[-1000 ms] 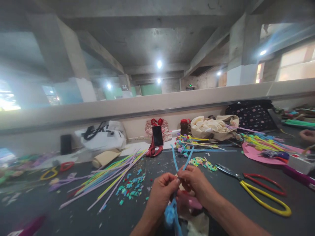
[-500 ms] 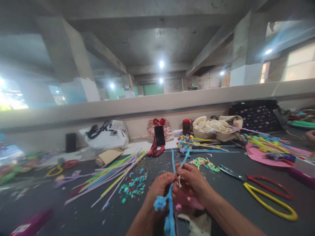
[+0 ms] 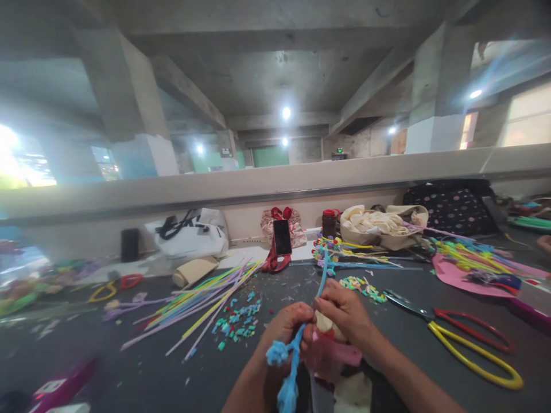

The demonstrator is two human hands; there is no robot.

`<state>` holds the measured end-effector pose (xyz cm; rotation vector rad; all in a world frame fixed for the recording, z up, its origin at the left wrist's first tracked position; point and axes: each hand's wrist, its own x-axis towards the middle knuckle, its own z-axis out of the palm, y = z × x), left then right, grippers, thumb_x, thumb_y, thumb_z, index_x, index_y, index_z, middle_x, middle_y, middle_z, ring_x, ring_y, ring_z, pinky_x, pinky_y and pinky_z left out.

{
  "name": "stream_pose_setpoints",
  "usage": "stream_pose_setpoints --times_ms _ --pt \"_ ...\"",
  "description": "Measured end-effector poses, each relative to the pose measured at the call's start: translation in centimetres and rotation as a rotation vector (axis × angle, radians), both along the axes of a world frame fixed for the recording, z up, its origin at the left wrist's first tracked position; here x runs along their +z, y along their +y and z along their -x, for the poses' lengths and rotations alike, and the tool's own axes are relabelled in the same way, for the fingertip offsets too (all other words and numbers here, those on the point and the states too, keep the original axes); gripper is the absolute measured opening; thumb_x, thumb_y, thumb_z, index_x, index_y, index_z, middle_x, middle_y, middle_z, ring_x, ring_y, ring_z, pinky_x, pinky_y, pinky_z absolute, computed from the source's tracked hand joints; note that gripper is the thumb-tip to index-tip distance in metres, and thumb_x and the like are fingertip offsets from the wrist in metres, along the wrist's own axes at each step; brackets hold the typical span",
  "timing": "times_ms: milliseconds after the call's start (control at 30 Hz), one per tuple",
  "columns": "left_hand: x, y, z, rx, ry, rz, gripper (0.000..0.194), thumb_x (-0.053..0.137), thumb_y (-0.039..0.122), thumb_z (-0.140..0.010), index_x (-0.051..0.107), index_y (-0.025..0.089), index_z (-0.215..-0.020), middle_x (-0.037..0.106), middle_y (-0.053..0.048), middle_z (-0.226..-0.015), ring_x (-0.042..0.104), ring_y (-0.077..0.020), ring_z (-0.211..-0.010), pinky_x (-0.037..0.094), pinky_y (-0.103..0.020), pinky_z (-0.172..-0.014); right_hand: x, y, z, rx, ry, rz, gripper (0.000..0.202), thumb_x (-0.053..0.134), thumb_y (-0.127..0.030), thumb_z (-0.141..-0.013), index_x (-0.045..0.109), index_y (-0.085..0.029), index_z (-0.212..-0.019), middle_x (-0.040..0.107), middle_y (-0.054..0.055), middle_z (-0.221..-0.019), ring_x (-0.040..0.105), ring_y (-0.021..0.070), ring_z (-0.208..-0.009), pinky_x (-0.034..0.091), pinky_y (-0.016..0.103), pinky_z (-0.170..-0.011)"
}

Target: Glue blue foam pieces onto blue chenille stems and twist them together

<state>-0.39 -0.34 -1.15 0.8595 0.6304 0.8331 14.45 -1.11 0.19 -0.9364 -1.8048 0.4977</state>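
Observation:
Blue pipe cleaners (image 3: 323, 274) are pinched between my two hands above the front of the table. My left hand (image 3: 284, 322) grips the twisted part from the left. The fingers of my right hand (image 3: 344, 310) close on the stem just above and to the right. One blue end sticks up past my right fingertips. Below my left hand hang a fluffy blue flower-like tuft (image 3: 278, 352) and a longer piece with another tuft (image 3: 287, 394). My fingers hide the place where the strands cross. Something pink (image 3: 344, 351) is partly seen beneath my hands.
Large scissors (image 3: 447, 330) with red and yellow handles lie open at right. Loose pipe cleaners (image 3: 206, 307) and cut blue-green bits (image 3: 241, 321) lie at left. A phone (image 3: 282, 237) leans at the back. Another person's hand (image 3: 544, 244) shows at the right edge.
Two blue ends stood up in a V before; now a single one shows above my right hand. The hanging tufts have swung slightly left.

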Motion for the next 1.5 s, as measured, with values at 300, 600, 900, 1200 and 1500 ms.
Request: stream_pose_setpoints --times_ms 300,600,900,1200,1500 --pt "-1.0 0.0 -1.3 -0.004 0.109 -0.067 0.024 0.068 0.032 -0.052 0.056 0.011 -0.053 0.053 0.0 -0.031 0.043 -0.0085 -0.023 0.029 -0.016 -0.028 -0.5 0.9 -0.4 -0.068 -0.046 0.295 0.021 0.051 -0.018 -0.064 0.05 -0.015 -0.043 0.041 -0.005 -0.044 0.037 0.0076 -0.044 0.024 0.02 -0.042" --pt "-0.3 0.3 0.1 -0.061 -0.053 0.009 0.017 0.058 0.026 -0.067 0.057 0.01 -0.062 0.052 0.002 -0.036 0.042 -0.0042 -0.026 0.025 -0.011 -0.027 0.8 0.9 -3.8 0.126 0.092 0.437 0.031 0.048 -0.037 -0.074 0.059 -0.012 -0.058 0.046 -0.004 -0.046 0.037 0.0058 -0.039 0.025 0.018 -0.037" --pt "0.1 -0.4 0.2 -0.07 -0.327 0.056 0.023 0.045 0.026 -0.076 0.054 0.011 -0.063 0.042 0.006 -0.033 0.033 -0.0021 -0.026 0.02 -0.01 -0.025 0.3 0.9 -3.6 0.356 0.565 0.629 0.028 0.061 -0.034 -0.067 0.062 -0.018 -0.09 0.061 0.0 -0.069 0.052 0.0077 -0.044 0.029 0.015 -0.034" --pt "-0.1 -0.6 -0.3 -0.079 -0.379 0.047 0.025 0.044 0.027 -0.077 0.056 0.011 -0.062 0.042 0.005 -0.032 0.032 -0.0022 -0.025 0.019 -0.011 -0.025 0.0 0.8 -2.0 0.43 0.66 0.7 0.033 0.069 -0.028 -0.06 0.061 -0.015 -0.089 0.061 0.0 -0.062 0.048 0.005 -0.04 0.027 0.013 -0.032" --pt "-0.3 -1.6 -1.2 -0.092 -0.282 0.021 0.026 0.042 0.026 -0.076 0.056 0.012 -0.059 0.041 0.005 -0.028 0.032 -0.0041 -0.023 0.021 -0.013 -0.027 -0.8 0.0 0.4 0.505 0.73 0.695 0.031 0.073 -0.034 -0.049 0.056 -0.015 -0.066 0.051 -0.005 -0.043 0.037 0.0033 -0.03 0.02 0.015 -0.031"
